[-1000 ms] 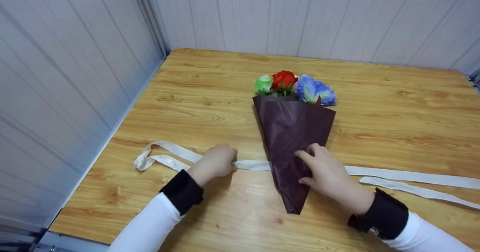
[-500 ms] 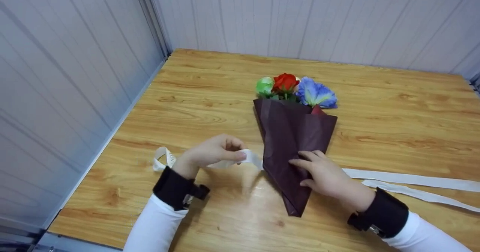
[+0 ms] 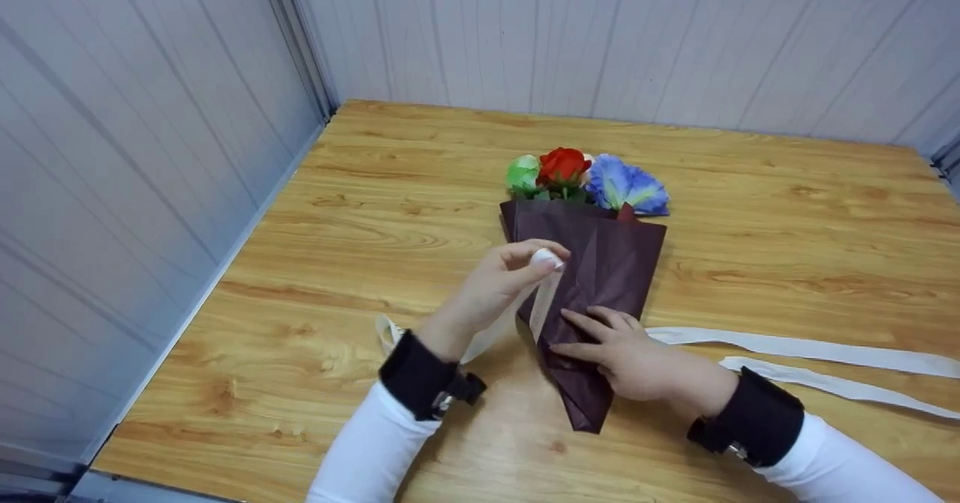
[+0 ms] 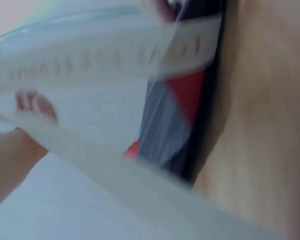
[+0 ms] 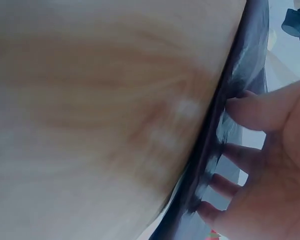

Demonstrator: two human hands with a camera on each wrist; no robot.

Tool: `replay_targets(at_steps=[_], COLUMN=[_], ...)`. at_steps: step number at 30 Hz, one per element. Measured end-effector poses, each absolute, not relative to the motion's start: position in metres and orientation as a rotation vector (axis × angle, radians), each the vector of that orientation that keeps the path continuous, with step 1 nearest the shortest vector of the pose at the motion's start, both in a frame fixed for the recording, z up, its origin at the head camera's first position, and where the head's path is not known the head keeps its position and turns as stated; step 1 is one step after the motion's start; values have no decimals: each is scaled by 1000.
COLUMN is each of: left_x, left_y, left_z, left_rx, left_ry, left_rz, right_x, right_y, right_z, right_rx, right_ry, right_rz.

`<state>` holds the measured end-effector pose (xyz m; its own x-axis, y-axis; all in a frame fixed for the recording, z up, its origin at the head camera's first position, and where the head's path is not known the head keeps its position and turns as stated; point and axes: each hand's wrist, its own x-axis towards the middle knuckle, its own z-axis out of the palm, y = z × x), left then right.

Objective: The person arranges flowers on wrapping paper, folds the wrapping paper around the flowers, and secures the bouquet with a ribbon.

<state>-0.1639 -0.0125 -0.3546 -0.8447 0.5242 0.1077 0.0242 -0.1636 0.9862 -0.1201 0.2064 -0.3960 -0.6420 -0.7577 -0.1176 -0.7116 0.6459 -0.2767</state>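
A bouquet in dark maroon wrapping paper (image 3: pixel 619 263) lies on the table, with a red rose (image 3: pixel 564 166), a green-white flower (image 3: pixel 523 174) and a blue flower (image 3: pixel 626 186) out of its top. Between thumb and fingers my left hand (image 3: pixel 491 285) pinches a white ribbon (image 3: pixel 546 304), raised over the wrapper's left side. Gold lettering shows on the ribbon (image 4: pixel 110 60) in the left wrist view, where it is blurred. My right hand (image 3: pixel 634 357) rests on the lower wrapper, fingers spread; in the right wrist view its fingertips (image 5: pixel 239 111) press the dark paper.
Two white ribbon lengths (image 3: pixel 810 342) run off to the right over the wooden table (image 3: pixel 360 248). A curled ribbon loop (image 3: pixel 386 332) lies left of the left wrist. Panelled walls (image 3: pixel 480 31) stand behind and at the left.
My left hand has lifted the ribbon off the table and carried it up and right over the bouquet. My right hand has shifted slightly left and flattened onto the wrapper.
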Motion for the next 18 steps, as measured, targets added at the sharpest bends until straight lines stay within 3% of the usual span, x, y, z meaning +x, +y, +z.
replay_targets(at_steps=[6, 12, 18], left_x=[-169, -169, -171], left_y=[30, 44, 45], left_z=[-377, -389, -391], left_rx=[441, 296, 321], left_ry=[1608, 1431, 1504], left_rz=[2097, 2150, 2130], right_x=[-127, -138, -152], right_y=[209, 228, 290], right_z=[-399, -399, -384], right_rx=[-1234, -1251, -973], right_ry=[2590, 2510, 2696], right_rz=[-437, -765, -853])
